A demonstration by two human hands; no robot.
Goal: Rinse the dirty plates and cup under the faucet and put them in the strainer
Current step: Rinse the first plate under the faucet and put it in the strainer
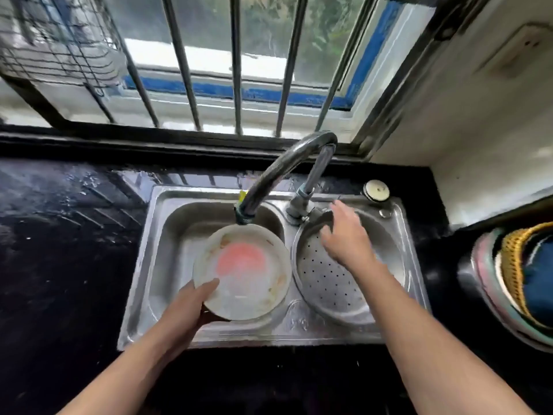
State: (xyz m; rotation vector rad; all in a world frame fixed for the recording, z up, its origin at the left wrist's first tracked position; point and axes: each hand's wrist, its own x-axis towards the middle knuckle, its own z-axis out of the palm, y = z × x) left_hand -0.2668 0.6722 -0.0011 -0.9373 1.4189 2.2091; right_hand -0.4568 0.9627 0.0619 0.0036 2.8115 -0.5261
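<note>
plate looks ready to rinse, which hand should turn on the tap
Right. The right hand is free and already by the tap's base, while the left hand holds the dirty plate under the spout.

Plate [242,272] in left basin under faucet [287,166]; strainer [326,283] in right.

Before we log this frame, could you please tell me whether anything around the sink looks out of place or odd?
Nothing looks broken or spilled. The plate, held at its rim by the left hand under the faucet, still shows food smears and a pink stain. The right hand reaches over the empty strainer.
</note>
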